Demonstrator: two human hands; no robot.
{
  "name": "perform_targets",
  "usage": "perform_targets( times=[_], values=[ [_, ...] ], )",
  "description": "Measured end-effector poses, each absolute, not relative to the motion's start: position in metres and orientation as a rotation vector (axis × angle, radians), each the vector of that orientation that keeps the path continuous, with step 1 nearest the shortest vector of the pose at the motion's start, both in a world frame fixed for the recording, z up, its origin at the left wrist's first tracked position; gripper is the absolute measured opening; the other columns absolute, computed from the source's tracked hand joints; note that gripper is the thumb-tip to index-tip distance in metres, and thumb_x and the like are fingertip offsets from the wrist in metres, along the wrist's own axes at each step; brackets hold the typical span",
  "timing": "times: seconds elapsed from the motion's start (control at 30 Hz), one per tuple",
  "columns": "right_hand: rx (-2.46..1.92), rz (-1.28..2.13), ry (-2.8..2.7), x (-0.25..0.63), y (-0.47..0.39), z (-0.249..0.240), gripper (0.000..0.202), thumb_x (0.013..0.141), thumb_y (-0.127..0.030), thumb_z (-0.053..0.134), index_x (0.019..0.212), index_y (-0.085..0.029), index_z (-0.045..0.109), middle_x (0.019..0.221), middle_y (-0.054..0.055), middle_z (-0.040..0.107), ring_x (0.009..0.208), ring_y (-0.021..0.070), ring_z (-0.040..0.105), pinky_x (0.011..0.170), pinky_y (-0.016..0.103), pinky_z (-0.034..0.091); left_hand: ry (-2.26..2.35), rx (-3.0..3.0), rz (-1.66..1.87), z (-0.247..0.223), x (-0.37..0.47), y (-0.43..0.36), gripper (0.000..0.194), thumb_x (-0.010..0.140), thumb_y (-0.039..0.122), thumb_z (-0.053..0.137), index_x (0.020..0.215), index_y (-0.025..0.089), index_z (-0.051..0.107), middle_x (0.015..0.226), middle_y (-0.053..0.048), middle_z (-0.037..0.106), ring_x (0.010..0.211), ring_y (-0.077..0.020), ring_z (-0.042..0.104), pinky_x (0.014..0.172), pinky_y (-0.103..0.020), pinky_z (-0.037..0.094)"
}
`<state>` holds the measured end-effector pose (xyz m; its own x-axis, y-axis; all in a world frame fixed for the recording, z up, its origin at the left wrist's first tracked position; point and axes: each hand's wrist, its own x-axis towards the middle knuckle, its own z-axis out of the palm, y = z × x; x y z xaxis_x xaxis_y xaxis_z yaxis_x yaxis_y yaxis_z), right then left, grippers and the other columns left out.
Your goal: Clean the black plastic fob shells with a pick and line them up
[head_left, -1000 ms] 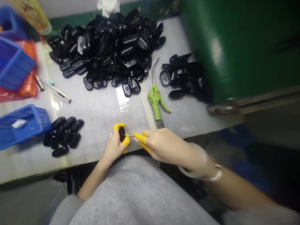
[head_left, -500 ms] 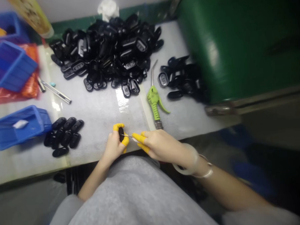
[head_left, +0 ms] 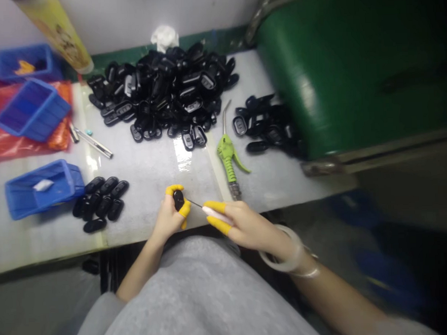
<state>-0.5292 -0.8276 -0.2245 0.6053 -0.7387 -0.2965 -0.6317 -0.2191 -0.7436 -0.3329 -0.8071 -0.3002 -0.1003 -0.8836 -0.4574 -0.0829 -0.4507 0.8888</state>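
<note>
Near the table's front edge, my left hand [head_left: 169, 213], with yellow finger covers, grips a small black oval casing [head_left: 178, 200] between thumb and fingers. My right hand [head_left: 244, 223], also in yellow finger covers, is closed on the pale handle of a thin metal tool [head_left: 217, 215]. The tool's shaft points left, its tip close to the casing; whether they touch is too small to tell. A green air blow gun [head_left: 228, 160] lies beyond my right hand. Several finished-looking black casings [head_left: 103, 205] lie grouped to the left of my left hand.
A large heap of black casings [head_left: 161, 91] covers the back, and a smaller pile [head_left: 268, 126] lies right beside a green padded surface [head_left: 338, 73]. Blue bins [head_left: 43, 192], a red bag [head_left: 3, 140], a knife [head_left: 94, 143] and a yellow tube [head_left: 64, 36] are at left.
My right hand has shifted slightly right and down, showing more of the tool's pale handle. The casing in my left hand is turned more face-up. The camera view has shifted.
</note>
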Motion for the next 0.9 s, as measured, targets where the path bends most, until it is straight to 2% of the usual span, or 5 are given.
perform_targets(
  times=[0.2,0.37,0.5,0.63,0.9],
  values=[
    [-2.19,-0.107,1.424,-0.534,-0.824,-0.241,0.038,0.096,-0.031,0.041,0.125,-0.011,0.057,0.092,0.012,0.07,0.077,0.0224,0.067,0.069,0.032,0.051,-0.934,1.385,-1.719,-0.3,-0.334,-0.808,0.044,0.088,0.039,0.053,0.125,0.022,0.036,0.059,0.01,0.046,0.035,-0.0054,0.041,0.038,-0.017,0.033],
    [-2.436,0.226,1.523,-0.527,-0.824,-0.261,0.037,0.094,-0.024,0.043,0.125,-0.014,0.06,0.081,0.01,0.069,0.058,0.0199,0.065,0.054,0.029,0.05,-0.904,1.311,-1.751,-0.291,-0.334,-0.807,0.04,0.09,0.039,0.049,0.125,0.019,0.046,0.075,0.002,0.054,0.052,-0.0066,0.048,0.052,-0.021,0.038],
    [-2.438,-0.111,1.41,-0.528,-0.824,-0.259,0.039,0.096,-0.027,0.039,0.126,-0.011,0.059,0.089,0.012,0.07,0.07,0.021,0.067,0.064,0.032,0.055,-0.746,1.219,-1.765,-0.276,-0.329,-0.801,0.049,0.08,0.021,0.063,0.126,0.024,0.046,0.105,-0.003,0.055,0.072,-0.0077,0.053,0.068,-0.024,0.044],
    [-2.348,-0.349,1.353,-0.53,-0.821,-0.257,0.041,0.097,-0.03,0.037,0.129,-0.013,0.056,0.09,0.012,0.071,0.076,0.0211,0.068,0.073,0.033,0.056,-0.566,0.909,-1.899,-0.243,-0.319,-0.791,0.06,0.072,0.011,0.069,0.124,0.031,0.045,0.119,-0.004,0.051,0.083,-0.0108,0.057,0.061,-0.02,0.043],
    [-2.283,-0.078,1.346,-0.508,-0.809,-0.274,0.04,0.097,-0.024,0.036,0.127,-0.01,0.058,0.096,0.014,0.07,0.082,0.023,0.069,0.074,0.034,0.057,-0.82,0.668,-1.891,-0.16,-0.326,-0.766,0.046,0.075,0.036,0.068,0.119,0.04,0.056,0.095,-0.004,0.065,0.079,-0.0213,0.064,0.063,-0.034,0.055]
  ],
)
